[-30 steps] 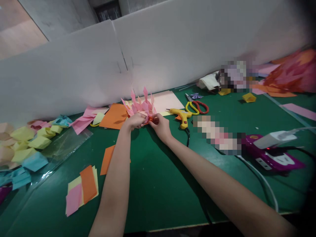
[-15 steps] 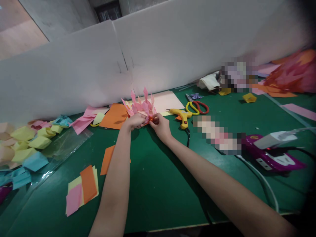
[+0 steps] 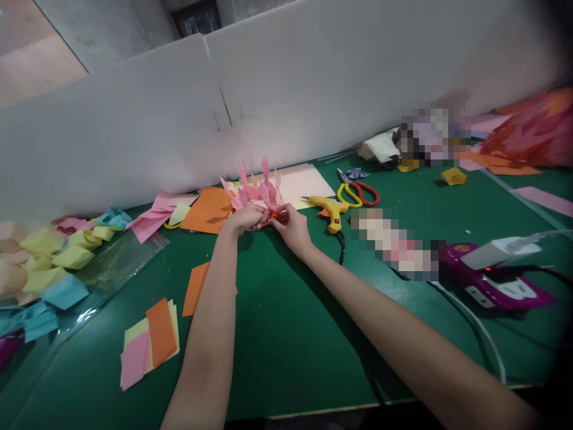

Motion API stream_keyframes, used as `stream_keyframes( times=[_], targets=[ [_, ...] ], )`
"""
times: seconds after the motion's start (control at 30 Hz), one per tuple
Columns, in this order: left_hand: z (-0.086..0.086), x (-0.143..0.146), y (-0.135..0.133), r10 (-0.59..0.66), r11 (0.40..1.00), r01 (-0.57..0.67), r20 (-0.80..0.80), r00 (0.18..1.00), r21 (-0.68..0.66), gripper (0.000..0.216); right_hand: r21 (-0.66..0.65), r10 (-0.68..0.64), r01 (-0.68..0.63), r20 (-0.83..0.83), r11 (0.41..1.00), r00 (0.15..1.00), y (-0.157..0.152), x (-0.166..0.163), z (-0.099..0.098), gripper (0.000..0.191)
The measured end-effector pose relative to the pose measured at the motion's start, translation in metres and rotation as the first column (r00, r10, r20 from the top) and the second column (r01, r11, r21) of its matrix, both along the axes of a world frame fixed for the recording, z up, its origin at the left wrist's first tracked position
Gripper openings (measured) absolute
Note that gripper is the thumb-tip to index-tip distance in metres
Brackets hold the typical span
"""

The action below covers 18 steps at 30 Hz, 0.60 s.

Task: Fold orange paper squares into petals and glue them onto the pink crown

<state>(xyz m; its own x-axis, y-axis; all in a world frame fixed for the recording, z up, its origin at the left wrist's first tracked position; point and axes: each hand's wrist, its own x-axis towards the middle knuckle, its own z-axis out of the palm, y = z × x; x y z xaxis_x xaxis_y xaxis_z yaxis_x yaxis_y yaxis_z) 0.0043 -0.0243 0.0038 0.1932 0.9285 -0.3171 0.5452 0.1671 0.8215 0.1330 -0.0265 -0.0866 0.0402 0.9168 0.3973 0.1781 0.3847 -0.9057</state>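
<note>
Pinching a small orange piece (image 3: 273,214), left hand (image 3: 249,220) and right hand (image 3: 292,227) are working beside already-folded pink paper (image 3: 265,190); loose slips (image 3: 160,334) are lying flat, unfolded.

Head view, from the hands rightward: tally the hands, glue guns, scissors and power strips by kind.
Hands: 2, left hand and right hand
Yellow glue gun: 1
Scissors: 1
Purple power strip: 1
Total: 5

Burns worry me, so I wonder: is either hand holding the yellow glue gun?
No, the glue gun lies on the green table, while the left hand and right hand are at the pink paper.
</note>
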Motion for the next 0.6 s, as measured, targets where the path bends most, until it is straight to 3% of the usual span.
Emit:
stream_keyframes(
  times=[0.37,0.6],
  targets=[
    [0.0050,0.0021,-0.0044,-0.001,1.000,0.001,-0.037,0.999,0.002,0.021,0.009,0.027,-0.027,0.009,1.000,1.000,0.0012,0.0001,-0.0023,0.010],
    [-0.0004,-0.0011,0.0002,-0.004,0.999,0.006,-0.052,0.999,0.037,0.020,-0.018,0.037,-0.037,-0.009,0.999,0.999,0.0023,-0.0004,-0.0049,0.012]
  ],
)
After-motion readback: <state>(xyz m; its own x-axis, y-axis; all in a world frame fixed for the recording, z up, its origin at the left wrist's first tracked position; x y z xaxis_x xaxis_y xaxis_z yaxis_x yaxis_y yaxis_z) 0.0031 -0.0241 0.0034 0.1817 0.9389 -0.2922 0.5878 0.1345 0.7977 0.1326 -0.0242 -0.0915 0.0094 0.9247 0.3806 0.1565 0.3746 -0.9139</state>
